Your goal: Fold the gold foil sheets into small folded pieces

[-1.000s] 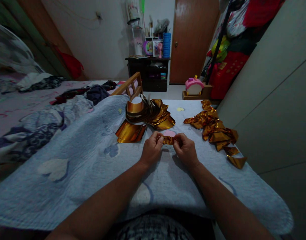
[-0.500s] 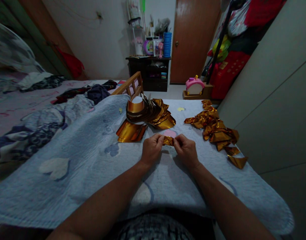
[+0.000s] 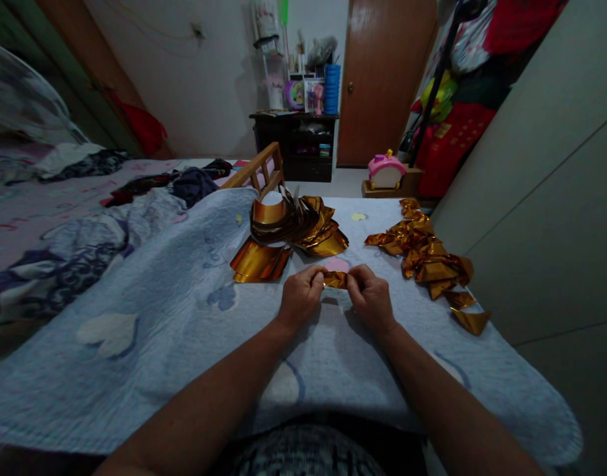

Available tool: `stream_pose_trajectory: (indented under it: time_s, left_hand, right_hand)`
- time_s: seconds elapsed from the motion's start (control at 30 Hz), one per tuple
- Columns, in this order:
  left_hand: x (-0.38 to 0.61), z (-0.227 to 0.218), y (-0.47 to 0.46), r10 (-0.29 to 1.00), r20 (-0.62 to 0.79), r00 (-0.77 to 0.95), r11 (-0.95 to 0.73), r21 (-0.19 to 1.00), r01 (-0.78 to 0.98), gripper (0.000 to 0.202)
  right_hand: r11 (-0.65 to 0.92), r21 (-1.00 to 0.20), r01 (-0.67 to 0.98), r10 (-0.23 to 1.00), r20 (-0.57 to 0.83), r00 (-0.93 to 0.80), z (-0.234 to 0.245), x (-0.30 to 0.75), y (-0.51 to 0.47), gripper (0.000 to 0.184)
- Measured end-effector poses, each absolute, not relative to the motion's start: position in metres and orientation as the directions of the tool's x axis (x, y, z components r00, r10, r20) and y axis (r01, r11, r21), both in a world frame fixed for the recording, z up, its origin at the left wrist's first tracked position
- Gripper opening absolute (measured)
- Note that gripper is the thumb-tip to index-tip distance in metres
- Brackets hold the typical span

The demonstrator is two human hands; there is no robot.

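Note:
A small folded piece of gold foil paper point(image 3: 335, 279) is pinched between my left hand point(image 3: 300, 297) and my right hand point(image 3: 371, 299), just above a light blue quilt point(image 3: 174, 317). Both hands are closed on it, thumbs and fingertips meeting at its two ends. Just beyond my hands lies a stack of flat and curled gold foil sheets point(image 3: 283, 235). To the right runs a row of folded gold foil pieces point(image 3: 427, 258).
A wooden bed rail point(image 3: 256, 168) stands behind the foil stack. Crumpled clothes and bedding point(image 3: 85, 231) cover the bed at left. A pale cupboard wall point(image 3: 541, 198) closes the right side. A dark shelf unit point(image 3: 298, 142), a brown door point(image 3: 383, 79) and a pink toy point(image 3: 385, 168) stand beyond.
My hands stay in place, working the small foil piece; my fingers have drawn slightly closer together on it.

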State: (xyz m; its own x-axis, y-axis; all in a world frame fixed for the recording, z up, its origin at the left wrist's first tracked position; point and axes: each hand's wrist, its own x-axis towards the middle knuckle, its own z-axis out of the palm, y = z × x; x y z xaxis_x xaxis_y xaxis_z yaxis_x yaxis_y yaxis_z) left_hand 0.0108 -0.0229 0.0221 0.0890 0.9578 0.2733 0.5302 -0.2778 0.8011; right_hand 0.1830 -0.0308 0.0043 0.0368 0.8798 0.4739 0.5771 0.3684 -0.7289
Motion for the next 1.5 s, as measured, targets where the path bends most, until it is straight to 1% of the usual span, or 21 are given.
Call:
stream_pose_trajectory:
  time_s: [0.13,0.33,0.53,0.97,1.13,1.33,1.5]
  left_hand:
    - [0.0103,0.0210,-0.0231,0.961,0.262,0.092,-0.270,0.810,0.521,0.031]
    - [0.0110,0.0202,-0.0242,0.964,0.244,0.102,-0.258,0.782,0.567,0.029]
    - [0.0119,0.0200,-0.0243,0.964,0.237,0.124,-0.264,0.782,0.565,0.027]
    - [0.0128,0.0197,-0.0244,0.961,0.270,0.066,-0.257,0.777,0.575,0.026]
    - [0.0127,0.0204,-0.0252,0.952,0.289,0.102,-0.296,0.783,0.547,0.025]
    - [0.0116,0.0205,-0.0256,0.947,0.290,0.135,-0.316,0.777,0.544,0.025]
    - [0.0115,0.0206,-0.0250,0.952,0.285,0.114,-0.300,0.787,0.538,0.027]
  right_hand:
    - [0.357,-0.755,0.550,0.894,0.446,0.033,0.0044,0.1834,-0.0311,0.012]
    - [0.353,-0.719,0.599,0.881,0.470,0.045,0.0051,0.1823,-0.0308,0.011]
    - [0.360,-0.709,0.607,0.883,0.469,0.024,0.0046,0.1813,-0.0317,0.011]
    - [0.339,-0.689,0.641,0.883,0.469,0.036,0.0007,0.1812,-0.0296,0.010]
    - [0.329,-0.688,0.647,0.877,0.477,0.061,0.0009,0.1821,-0.0298,0.009]
    - [0.344,-0.682,0.645,0.873,0.485,0.048,0.0026,0.1826,-0.0311,0.009]
    - [0.329,-0.684,0.651,0.880,0.472,0.052,0.0025,0.1832,-0.0311,0.009]
